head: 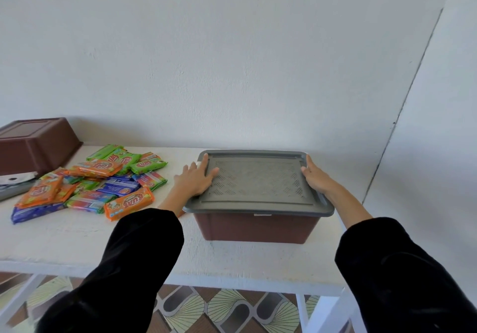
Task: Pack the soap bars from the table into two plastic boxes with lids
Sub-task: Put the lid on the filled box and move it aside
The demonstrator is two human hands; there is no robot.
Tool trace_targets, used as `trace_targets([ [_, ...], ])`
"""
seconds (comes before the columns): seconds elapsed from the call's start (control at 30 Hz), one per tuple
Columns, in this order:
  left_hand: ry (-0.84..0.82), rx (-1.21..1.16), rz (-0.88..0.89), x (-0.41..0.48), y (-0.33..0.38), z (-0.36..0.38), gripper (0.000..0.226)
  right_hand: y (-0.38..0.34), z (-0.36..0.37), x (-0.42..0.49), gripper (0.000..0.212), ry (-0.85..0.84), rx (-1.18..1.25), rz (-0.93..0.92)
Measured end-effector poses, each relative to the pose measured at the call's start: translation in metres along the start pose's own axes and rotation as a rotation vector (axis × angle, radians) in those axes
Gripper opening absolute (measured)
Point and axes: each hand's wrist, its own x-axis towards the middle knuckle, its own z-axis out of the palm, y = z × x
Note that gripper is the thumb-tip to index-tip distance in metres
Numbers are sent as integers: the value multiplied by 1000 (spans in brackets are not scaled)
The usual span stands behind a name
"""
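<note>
A brown plastic box point(254, 228) stands on the white table point(77, 237) at the right, covered by a grey lid point(258, 185). My left hand point(196, 179) lies flat on the lid's left part, fingers spread. My right hand point(316, 176) grips the lid's right edge. A pile of wrapped soap bars point(90, 185), orange, green and blue, lies on the table to the left. A second brown box point(36, 144) sits upside down at the far left, against the wall.
A grey lid point(15, 187) lies partly in view under the upturned box's front edge. The wall runs close behind the table. The table's front edge and white legs show below, over a patterned floor point(232, 309).
</note>
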Motion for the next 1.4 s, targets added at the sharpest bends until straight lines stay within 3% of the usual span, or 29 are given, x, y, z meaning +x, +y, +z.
trace_targets([
  [0.1,-15,-105,-4,-3,3,-1,70,-2,0,-4,53,26,0,-13],
  [0.3,-74,-611,36,-13,-4,-3,48,6,-6,-17,54,-39,297,-17],
  [0.47,-57,-753,33,-7,-7,-5,46,10,-6,-16,54,-20,387,-6],
  [0.67,-30,-794,60,0,-9,0,46,15,-6,-9,59,-34,423,-7],
  [0.87,-22,-637,92,13,-3,-2,48,15,-8,2,56,-35,390,-30],
  [1.2,-9,-646,79,94,4,-9,48,-3,-9,76,56,17,380,-18],
  [1.33,-18,-523,75,126,5,-14,48,-14,-10,111,56,-10,258,-27],
  [1.4,-2,-350,65,136,8,-15,49,-19,-8,122,54,-14,7,-74],
])
